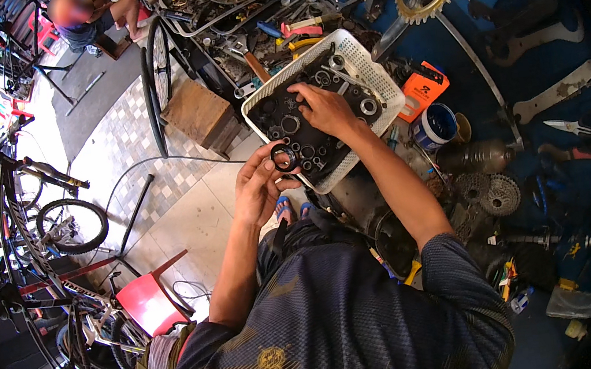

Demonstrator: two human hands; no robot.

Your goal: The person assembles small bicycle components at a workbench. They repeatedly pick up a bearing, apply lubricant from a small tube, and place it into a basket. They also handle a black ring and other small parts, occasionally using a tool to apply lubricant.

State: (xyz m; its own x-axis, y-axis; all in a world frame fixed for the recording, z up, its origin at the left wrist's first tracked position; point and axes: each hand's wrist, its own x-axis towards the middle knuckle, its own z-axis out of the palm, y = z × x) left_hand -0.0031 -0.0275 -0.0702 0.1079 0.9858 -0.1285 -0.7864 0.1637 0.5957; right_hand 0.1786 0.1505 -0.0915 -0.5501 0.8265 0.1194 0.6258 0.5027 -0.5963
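Note:
My left hand (260, 185) is closed on a black ring (283, 158), pinched between thumb and fingers over the near left edge of a white plastic basket (379, 74). Inside the basket lie several metal rings, nuts and small round parts on a dark bottom. My right hand (326, 111) reaches over the middle of the basket, its fingers bent and close together near the small parts. Whether those fingertips hold anything is too small to make out. A silvery ring (368, 106) lies in the basket to the right of my right hand.
A wooden box (197, 114) stands left of the basket. To the right are an orange box (425, 87), a blue-filled tub (437, 125) and bicycle cassettes (499, 193). Wrenches (557, 91) hang on a blue board. Bicycles (72, 225), a red chair (152, 305) and a seated person (87, 22) are left.

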